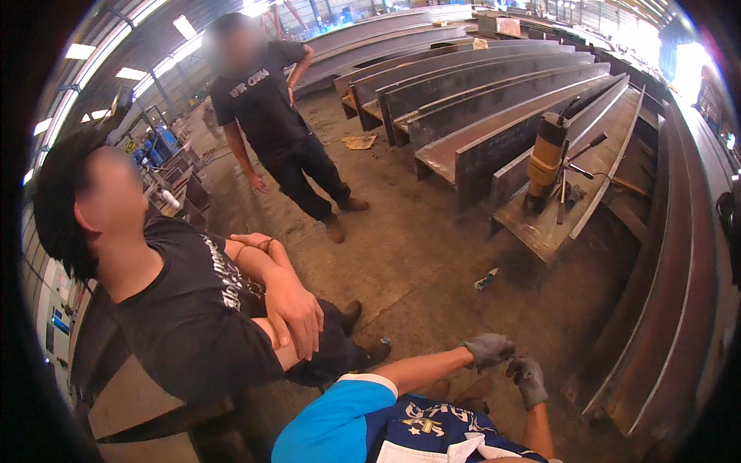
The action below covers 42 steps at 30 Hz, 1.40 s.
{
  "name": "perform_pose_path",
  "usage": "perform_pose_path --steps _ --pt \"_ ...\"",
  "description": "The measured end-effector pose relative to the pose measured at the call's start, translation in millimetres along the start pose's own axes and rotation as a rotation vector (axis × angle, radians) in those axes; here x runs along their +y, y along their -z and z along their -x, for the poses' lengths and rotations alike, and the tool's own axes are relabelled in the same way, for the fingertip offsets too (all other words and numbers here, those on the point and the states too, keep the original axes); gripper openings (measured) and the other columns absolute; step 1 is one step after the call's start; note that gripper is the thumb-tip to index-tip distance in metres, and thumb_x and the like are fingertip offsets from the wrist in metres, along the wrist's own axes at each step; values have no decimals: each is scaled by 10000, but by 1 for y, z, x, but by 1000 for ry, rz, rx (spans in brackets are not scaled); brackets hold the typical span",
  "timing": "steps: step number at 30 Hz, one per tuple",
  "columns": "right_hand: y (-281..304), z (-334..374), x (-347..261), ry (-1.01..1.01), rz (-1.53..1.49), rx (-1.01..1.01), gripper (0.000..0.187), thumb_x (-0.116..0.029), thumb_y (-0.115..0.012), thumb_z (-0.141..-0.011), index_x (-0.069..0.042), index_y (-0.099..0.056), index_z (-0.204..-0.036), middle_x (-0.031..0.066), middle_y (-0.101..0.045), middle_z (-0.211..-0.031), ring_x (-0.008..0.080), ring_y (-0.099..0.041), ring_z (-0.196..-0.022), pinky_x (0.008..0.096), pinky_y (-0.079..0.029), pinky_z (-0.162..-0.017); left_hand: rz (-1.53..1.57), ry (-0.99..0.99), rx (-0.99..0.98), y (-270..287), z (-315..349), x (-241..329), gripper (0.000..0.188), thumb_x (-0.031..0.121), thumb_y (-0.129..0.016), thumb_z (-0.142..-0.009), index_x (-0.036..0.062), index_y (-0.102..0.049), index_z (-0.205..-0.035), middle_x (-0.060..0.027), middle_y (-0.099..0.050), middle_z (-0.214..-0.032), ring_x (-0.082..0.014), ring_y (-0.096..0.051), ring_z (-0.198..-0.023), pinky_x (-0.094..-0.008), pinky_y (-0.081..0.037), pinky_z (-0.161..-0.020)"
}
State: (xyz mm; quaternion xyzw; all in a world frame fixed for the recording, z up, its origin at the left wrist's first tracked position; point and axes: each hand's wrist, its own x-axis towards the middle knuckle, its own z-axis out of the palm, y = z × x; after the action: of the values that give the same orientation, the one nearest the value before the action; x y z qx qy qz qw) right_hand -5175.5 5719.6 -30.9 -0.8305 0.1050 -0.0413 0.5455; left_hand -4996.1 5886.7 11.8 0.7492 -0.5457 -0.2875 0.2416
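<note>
Concrete floor (386, 266), brown and stained, is spread across a roofed workshop lit by ceiling lamps (184, 28) and by daylight at upper right. Steel beams (505, 96), long, several: laid side by side across the upper middle, with more stacked along the right edge.

Drill (545, 158), one, yellow-bodied: set on the near end of a single beam (552, 238), ahead of the hands and well apart from them. Its long axis is held nearly upright, the top leaned slightly rightward; its lower end is pointed down at the steel. Spoked handles with dark knobs are turned out to its right. The beam beneath is laid with its long axis away from the hands, toward upper right.

Small pale item (485, 279), one, kind too small to tell: found on the floor between that beam's end and the hands, its long axis slanted from lower left to upper right.

Left hand (489, 349), grey-gloved: forearm extended rightward from a blue sleeve (336, 420). Right hand (529, 382), likewise gloved: forearm raised steeply from the lower edge. Both are brought close together, fingers curled; whether anything is clamped in them cannot be told.

Two people are included: one at left (193, 309), arms folded; one farther back (266, 108), a hand placed at the hip.
</note>
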Motion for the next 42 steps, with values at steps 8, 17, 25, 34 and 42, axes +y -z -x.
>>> perform_pose_path --steps 8,17,25,34,42 --pt "3 41 19 -267 -243 188 512 -449 -453 -1118 -47 -766 -1065 74 -746 -950 191 -682 -770 336 -556 -728 455 295 299 -62 14 -21 382 304 -608 -1008 92 -710 -1309 -209 -746 -1208 -436 -712 -1078 -535 -549 -923" --pt "-50 91 59 -244 -169 540 290 -179 -507 -1059 -51 -721 -1207 135 -748 -1026 247 -749 -931 376 -606 -853 164 71 -243 -32 5 30 582 409 -719 -931 130 -646 -1436 -200 -769 -1217 -383 -742 -1121 -471 -574 -964" --pt "-42 155 66 -447 -814 943 375 -291 -485 -1137 -40 -652 -1360 91 -671 -1320 194 -651 -1107 403 -562 -944 -146 -223 -481 -96 -57 96 431 499 -663 -990 165 -731 -1254 -209 -756 -1158 -419 -736 -1059 -512 -568 -857" --pt "-157 398 182 -1090 -273 1249 356 -159 -504 -1040 -69 -712 -1314 157 -703 -1343 312 -661 -1246 423 -519 -1072 -188 -125 -572 -256 -42 125 512 342 -568 -1053 87 -589 -1496 -190 -684 -1353 -365 -664 -1214 -470 -508 -1011" --pt "-234 491 323 -1442 -76 524 374 -85 -546 -997 -70 -710 -1333 145 -702 -1299 334 -657 -1257 424 -548 -1041 119 166 -568 -420 -51 119 494 289 -600 -1039 -22 -591 -1423 -231 -582 -1528 -333 -547 -1435 -445 -430 -1149"
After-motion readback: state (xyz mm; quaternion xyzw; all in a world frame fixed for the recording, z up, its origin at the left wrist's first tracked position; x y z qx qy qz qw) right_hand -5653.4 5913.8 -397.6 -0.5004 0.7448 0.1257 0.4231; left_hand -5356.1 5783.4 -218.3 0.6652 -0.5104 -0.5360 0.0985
